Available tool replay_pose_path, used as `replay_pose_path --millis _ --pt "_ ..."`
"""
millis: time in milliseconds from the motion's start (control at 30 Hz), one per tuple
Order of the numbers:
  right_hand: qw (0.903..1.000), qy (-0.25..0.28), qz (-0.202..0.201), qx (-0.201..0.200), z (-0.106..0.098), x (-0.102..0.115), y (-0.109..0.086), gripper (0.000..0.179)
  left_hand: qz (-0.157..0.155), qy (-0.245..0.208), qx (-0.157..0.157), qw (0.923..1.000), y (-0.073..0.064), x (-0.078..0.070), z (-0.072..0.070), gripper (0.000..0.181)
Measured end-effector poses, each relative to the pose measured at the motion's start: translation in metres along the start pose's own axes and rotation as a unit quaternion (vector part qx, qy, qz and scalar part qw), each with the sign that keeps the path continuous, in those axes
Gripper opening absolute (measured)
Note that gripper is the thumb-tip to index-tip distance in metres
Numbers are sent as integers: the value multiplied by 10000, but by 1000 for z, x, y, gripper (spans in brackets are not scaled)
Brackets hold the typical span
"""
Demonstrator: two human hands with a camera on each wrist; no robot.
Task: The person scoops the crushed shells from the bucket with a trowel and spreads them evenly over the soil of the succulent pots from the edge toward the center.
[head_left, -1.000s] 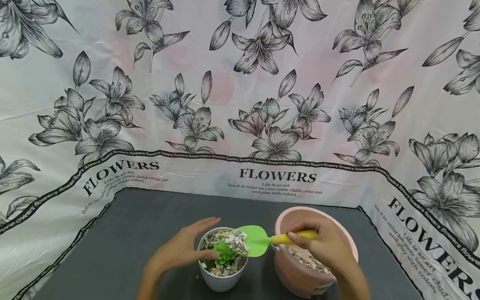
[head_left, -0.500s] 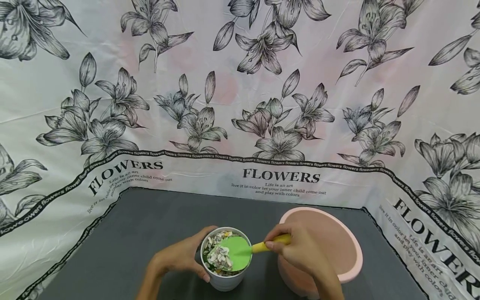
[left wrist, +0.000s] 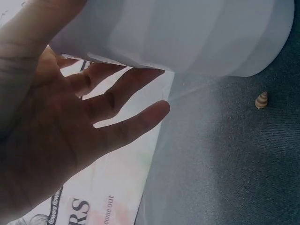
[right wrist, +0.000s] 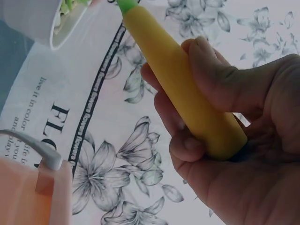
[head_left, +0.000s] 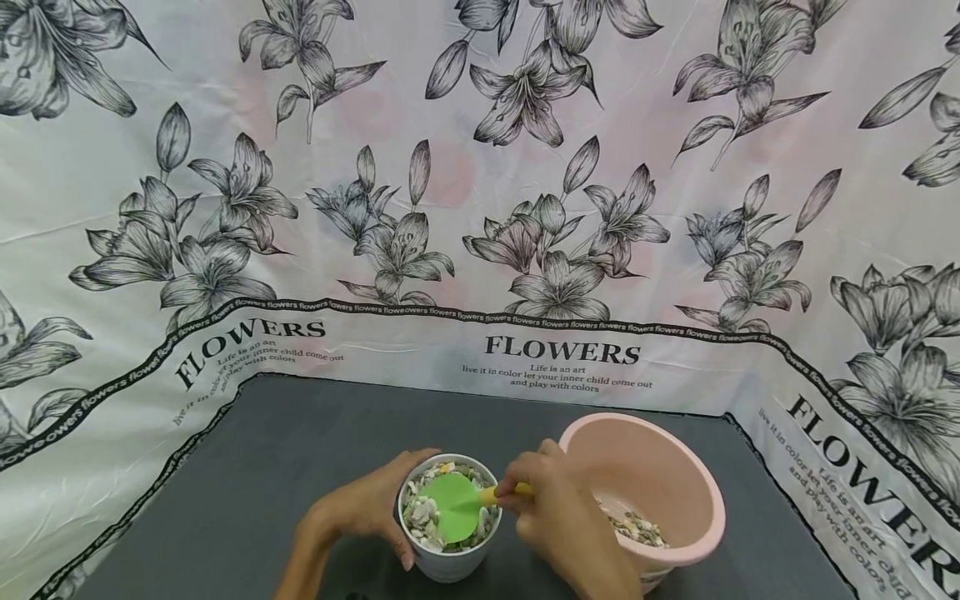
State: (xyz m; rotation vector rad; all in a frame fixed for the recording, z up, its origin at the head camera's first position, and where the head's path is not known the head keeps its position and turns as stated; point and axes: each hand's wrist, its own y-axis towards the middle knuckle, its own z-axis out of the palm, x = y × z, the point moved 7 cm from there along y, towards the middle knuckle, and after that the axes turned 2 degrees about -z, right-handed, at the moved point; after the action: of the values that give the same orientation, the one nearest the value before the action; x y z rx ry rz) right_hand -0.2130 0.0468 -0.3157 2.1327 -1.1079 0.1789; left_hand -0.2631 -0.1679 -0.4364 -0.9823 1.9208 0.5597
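Observation:
My left hand (head_left: 363, 504) holds the small white pot (head_left: 448, 568) from its left side, the thumb in front and the fingers around the back. In the left wrist view, fingers (left wrist: 112, 98) lie along the pot's ribbed wall. Pale gravel (head_left: 423, 517) fills the pot up near the rim. With my right hand (head_left: 562, 521) I grip the yellow handle (right wrist: 183, 79) of a toy shovel. Its green blade (head_left: 453, 507) lies face up over the pot's mouth, a few stones at its left edge. The plant is mostly hidden; a bit of green (right wrist: 70, 4) shows in the right wrist view.
A pink bucket (head_left: 708, 525) stands right of the pot, with loose gravel (head_left: 637, 529) at its bottom and a pale carrying handle (right wrist: 42, 152). A small striped shell (left wrist: 261, 100) lies on the dark table (head_left: 315, 425) beside the pot. Flower-printed cloth (head_left: 555, 367) hangs behind.
The shovel has moved left from the bucket side to over the pot, and most of its gravel has gone off the blade. My left hand has closed around the pot's side.

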Motion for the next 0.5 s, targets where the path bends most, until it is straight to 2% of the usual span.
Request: replay_pose_path --millis 167,333,433,500 --pt "9944 -401 -835 -513 -1 14 1 35 -22 69 -194 9998 -1 -2 -1 109" --pt "9874 -612 -1226 -788 -5 23 2 34 -138 195 -325 9992 -3 -3 -2 94" --pt "9840 -740 -1370 -860 -7 26 2 33 -235 249 -343 9988 -4 -2 -2 96" --pt "9804 -824 -1533 -919 -8 29 2 34 -243 149 -283 9992 -4 -2 -1 107"
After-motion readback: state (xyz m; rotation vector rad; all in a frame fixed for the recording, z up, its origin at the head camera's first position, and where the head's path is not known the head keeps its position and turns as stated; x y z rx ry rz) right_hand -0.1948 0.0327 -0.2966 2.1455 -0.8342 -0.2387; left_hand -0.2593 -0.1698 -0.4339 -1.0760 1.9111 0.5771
